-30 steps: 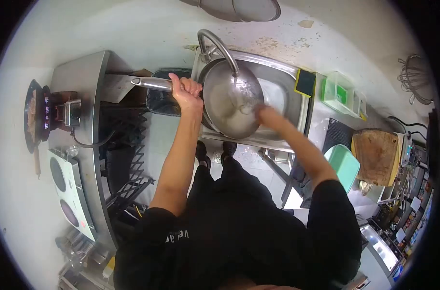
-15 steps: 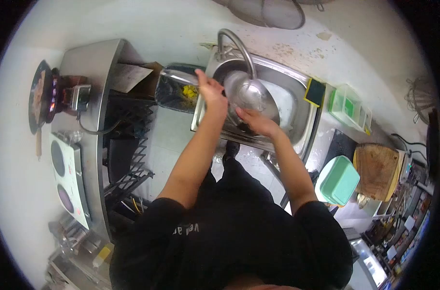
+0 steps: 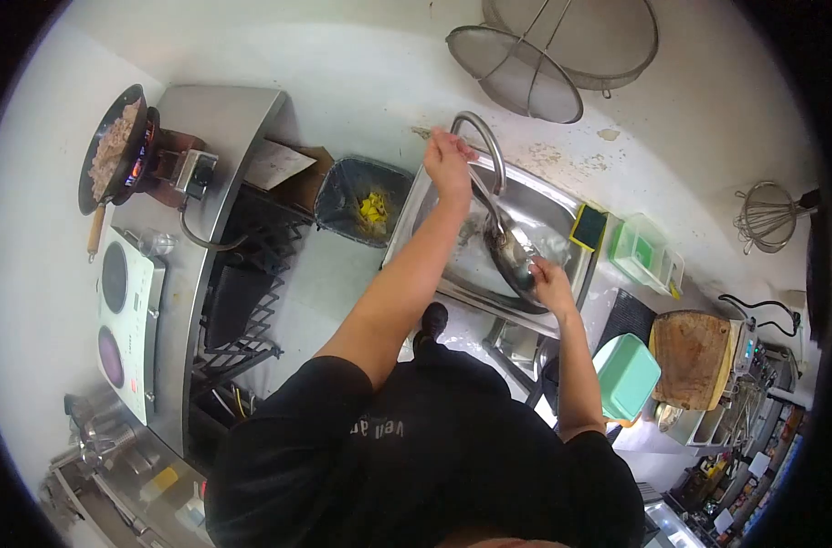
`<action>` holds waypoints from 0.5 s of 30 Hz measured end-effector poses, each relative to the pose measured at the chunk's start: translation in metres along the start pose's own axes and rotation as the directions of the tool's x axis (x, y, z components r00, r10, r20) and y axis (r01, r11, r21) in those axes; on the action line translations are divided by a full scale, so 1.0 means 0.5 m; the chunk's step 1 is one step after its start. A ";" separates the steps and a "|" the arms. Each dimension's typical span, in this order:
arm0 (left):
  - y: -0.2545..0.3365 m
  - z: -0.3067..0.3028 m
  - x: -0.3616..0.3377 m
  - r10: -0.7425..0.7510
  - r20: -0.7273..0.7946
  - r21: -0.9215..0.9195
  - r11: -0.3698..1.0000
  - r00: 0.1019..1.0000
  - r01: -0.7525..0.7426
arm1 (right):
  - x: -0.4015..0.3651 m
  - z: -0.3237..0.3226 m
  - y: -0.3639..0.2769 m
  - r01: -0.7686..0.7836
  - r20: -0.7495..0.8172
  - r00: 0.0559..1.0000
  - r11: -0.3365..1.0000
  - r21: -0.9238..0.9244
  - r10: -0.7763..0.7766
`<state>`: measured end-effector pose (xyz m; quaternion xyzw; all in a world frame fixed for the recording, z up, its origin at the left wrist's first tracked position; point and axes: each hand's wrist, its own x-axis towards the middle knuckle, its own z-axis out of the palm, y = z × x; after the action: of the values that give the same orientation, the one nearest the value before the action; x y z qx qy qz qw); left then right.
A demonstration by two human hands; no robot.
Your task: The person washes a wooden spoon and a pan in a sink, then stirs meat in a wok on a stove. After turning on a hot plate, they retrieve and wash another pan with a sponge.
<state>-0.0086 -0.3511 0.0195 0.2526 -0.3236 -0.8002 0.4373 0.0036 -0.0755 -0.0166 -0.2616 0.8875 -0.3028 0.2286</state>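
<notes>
A metal frying pan (image 3: 512, 256) is tilted steeply inside the stainless steel sink (image 3: 462, 269), under the curved faucet (image 3: 489, 137). My left hand (image 3: 450, 167) is closed around the pan's handle, beside the faucet on the sink's far left side. On the near right, my right hand (image 3: 551, 285) grips the pan's rim. The pan's outside looks dark and wet. Whether water runs from the spout is hard to make out.
A lined bin (image 3: 343, 205) stands left of the sink. A sponge (image 3: 588, 226) and a clear plastic container (image 3: 649, 251) sit to its right. Farther right are a green tub (image 3: 628, 370) and a cutting board (image 3: 690, 356). At left, a pan of food (image 3: 115, 151) sits over a lit burner.
The pan has turned from its bowl facing up to standing steeply tilted. My left hand has risen toward the faucet with the handle; my right hand has moved right and down along the rim.
</notes>
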 end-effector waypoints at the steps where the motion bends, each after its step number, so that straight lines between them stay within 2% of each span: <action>1: 0.000 -0.003 0.006 -0.003 -0.029 0.110 0.994 1.000 0.006 | -0.001 -0.002 -0.005 0.004 -0.006 1.000 1.000 -0.001 -0.004; 2: -0.016 -0.010 0.003 0.004 -0.027 0.104 0.995 1.000 -0.001 | -0.001 -0.004 -0.013 -0.065 -0.036 0.997 0.998 0.015 0.065; 3: -0.039 -0.013 -0.013 -0.105 -0.082 0.003 0.994 0.991 0.106 | 0.004 -0.007 -0.021 -0.131 -0.065 0.989 0.991 0.031 0.133; 4: -0.065 -0.016 -0.029 -0.222 -0.125 -0.102 0.972 0.967 0.210 | 0.013 -0.014 -0.034 -0.126 -0.068 0.989 0.992 0.025 0.128; 6: -0.108 -0.038 -0.043 -0.288 -0.156 -0.119 0.955 0.945 0.272 | 0.031 -0.031 -0.058 -0.105 -0.091 0.991 0.992 -0.069 0.099; 7: -0.128 -0.068 -0.034 -0.210 -0.125 0.097 0.970 0.970 0.223 | 0.045 -0.022 -0.055 -0.045 -0.150 0.988 0.996 -0.072 0.034; 8: -0.140 -0.092 -0.030 -0.141 -0.077 0.308 0.938 0.987 0.158 | 0.059 -0.022 -0.069 -0.028 -0.119 0.993 0.991 -0.131 0.012; 10: -0.137 -0.120 -0.028 -0.185 -0.126 0.279 0.936 0.975 0.214 | 0.086 -0.025 -0.122 -0.022 -0.047 0.999 0.968 -0.251 0.011; 12: -0.162 -0.169 -0.015 -0.503 -0.127 0.255 0.816 0.855 0.518 | 0.128 -0.021 -0.160 0.003 0.032 0.999 0.939 -0.344 0.009; 13: -0.159 -0.179 -0.029 -0.534 -0.103 0.341 0.773 0.839 0.535 | 0.151 -0.019 -0.168 0.036 0.082 0.997 0.926 -0.377 -0.006; 14: -0.168 -0.183 -0.043 -0.540 -0.099 0.337 0.772 0.836 0.538 | 0.171 -0.017 -0.188 0.031 0.079 0.997 0.923 -0.383 -0.001; 15: -0.179 -0.188 -0.061 -0.605 -0.100 0.329 0.729 0.790 0.601 | 0.187 -0.011 -0.208 0.016 0.080 0.997 0.901 -0.434 0.021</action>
<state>0.0229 -0.3161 -0.1052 0.4104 -0.3615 -0.8311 0.1008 -0.0364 -0.2003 0.0323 -0.3172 0.9227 -0.0864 0.2013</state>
